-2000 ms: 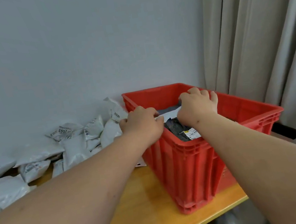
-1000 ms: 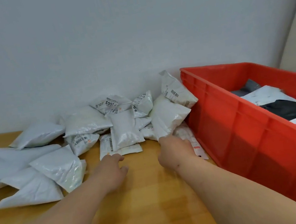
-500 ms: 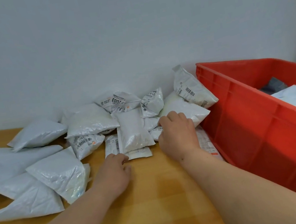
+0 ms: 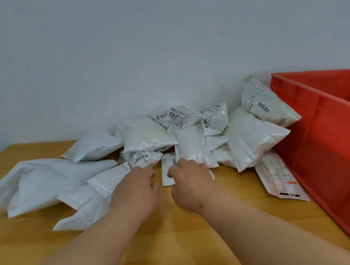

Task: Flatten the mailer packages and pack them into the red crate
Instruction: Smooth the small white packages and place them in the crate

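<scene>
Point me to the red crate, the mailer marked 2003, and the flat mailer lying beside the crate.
red crate [image 4: 319,133]: head view, bare outer wall.
mailer marked 2003 [image 4: 175,115]: head view, its printed label.
flat mailer [image 4: 278,176]: head view, middle of its face.

A wooden table [image 4: 187,250] with a warm yellow-brown grain fills the foreground; behind it rises a plain pale grey wall [image 4: 134,47].

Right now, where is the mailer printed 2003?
Head view, centre: the mailer printed 2003 tops the pile's back row against the wall, left of the red crate.
</scene>
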`<state>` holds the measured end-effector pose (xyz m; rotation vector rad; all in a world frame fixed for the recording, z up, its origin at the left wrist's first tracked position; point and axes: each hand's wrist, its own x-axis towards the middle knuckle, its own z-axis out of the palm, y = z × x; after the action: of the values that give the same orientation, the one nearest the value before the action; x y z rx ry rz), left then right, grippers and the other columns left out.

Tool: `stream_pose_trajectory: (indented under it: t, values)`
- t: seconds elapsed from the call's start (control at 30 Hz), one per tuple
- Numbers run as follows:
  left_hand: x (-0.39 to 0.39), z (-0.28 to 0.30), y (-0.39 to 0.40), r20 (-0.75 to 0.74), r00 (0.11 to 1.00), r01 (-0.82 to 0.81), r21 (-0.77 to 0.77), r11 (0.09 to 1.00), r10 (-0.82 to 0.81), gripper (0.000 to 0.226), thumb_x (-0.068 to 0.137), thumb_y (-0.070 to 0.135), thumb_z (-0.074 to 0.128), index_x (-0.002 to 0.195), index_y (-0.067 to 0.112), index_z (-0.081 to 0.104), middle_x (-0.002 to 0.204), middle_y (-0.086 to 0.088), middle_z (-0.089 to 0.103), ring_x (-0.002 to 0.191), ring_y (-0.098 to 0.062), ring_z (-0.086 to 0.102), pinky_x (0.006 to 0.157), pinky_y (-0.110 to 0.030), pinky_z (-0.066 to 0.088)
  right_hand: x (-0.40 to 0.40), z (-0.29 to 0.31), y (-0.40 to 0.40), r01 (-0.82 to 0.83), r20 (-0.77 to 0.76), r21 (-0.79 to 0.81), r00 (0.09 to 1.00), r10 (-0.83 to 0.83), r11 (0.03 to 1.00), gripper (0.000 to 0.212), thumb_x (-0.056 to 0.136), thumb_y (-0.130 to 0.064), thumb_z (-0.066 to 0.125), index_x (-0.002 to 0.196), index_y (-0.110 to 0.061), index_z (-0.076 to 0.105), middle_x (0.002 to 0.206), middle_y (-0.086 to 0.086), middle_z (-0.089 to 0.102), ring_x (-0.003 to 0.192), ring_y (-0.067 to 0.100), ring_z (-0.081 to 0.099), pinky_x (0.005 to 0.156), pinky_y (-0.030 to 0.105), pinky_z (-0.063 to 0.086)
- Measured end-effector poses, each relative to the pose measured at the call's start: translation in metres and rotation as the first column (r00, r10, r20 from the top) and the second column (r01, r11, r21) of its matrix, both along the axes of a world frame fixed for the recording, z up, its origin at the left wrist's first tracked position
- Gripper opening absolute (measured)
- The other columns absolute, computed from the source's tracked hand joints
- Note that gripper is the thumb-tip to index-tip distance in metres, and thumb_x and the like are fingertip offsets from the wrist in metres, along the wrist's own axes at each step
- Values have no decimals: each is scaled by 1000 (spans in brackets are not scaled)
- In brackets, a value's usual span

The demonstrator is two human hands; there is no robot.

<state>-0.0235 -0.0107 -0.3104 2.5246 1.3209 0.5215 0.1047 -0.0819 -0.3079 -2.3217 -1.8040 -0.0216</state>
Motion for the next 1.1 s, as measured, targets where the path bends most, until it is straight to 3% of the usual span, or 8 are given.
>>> stream_pose_trajectory:
  t: [0.1,0.2,0.37,0.6,0.73,0.87,0.97,1.1]
  values:
    - [-20,5,5,-56,997,-51,134,990,59,32,96,37,45,123,29,59,117,7,58,108,-16,54,90,-33,45,-21,-6,5,-34,-25,-33,999,33,999,34,94,-22,47,127,-19,54,126,4,49,118,27,44,100,41,32]
    - [-41,11,10,-63,988,-125,204,971,141,36,96,37,44,130,34,54,130,10,55,118,-16,48,96,-34,37,-39,-7,8,-61,-23,-68,998,60,996,35,95,-24,47,129,-20,52,128,4,49,120,28,45,103,42,33]
    - [-76,21,24,55,960,-280,183,942,275,39,96,29,45,134,35,51,137,8,50,126,-18,41,102,-37,28,-57,0,12,-77,-14,-68,997,77,995,35,95,-21,45,129,-19,53,130,4,48,120,28,44,105,43,31]
    - [-133,19,41,183,821,-560,71,825,542,52,92,12,49,141,29,45,147,0,40,135,-26,30,110,-43,22,-119,24,42,-211,45,144,977,207,967,34,93,-20,48,126,-16,56,128,5,50,117,28,43,97,41,32]
    - [-167,12,52,80,815,-576,-6,817,575,75,84,5,51,149,36,29,159,8,20,144,-24,16,114,-43,19,-143,20,51,-274,46,93,962,271,957,32,92,-20,51,123,-16,59,129,5,49,119,28,42,103,42,30]
    - [-184,0,61,-105,844,-536,-154,830,525,87,85,8,50,151,47,8,162,9,-7,147,-29,5,114,-43,27,-151,13,51,-266,28,50,964,265,963,30,94,-20,48,121,-16,60,130,4,48,116,26,43,99,39,34]
    - [-191,-6,62,-61,863,-505,-130,853,502,78,89,7,46,150,47,17,162,8,3,140,-29,18,104,-39,38,-152,12,52,-256,29,22,966,256,966,30,95,-20,47,122,-16,59,131,3,48,115,26,43,99,40,35]
    - [-199,-1,66,64,851,-517,-68,853,521,45,101,23,41,143,37,45,155,3,26,132,-30,28,97,-41,40,-157,14,51,-248,30,-18,968,249,969,33,94,-18,48,125,-15,57,133,4,48,117,27,43,102,41,35]
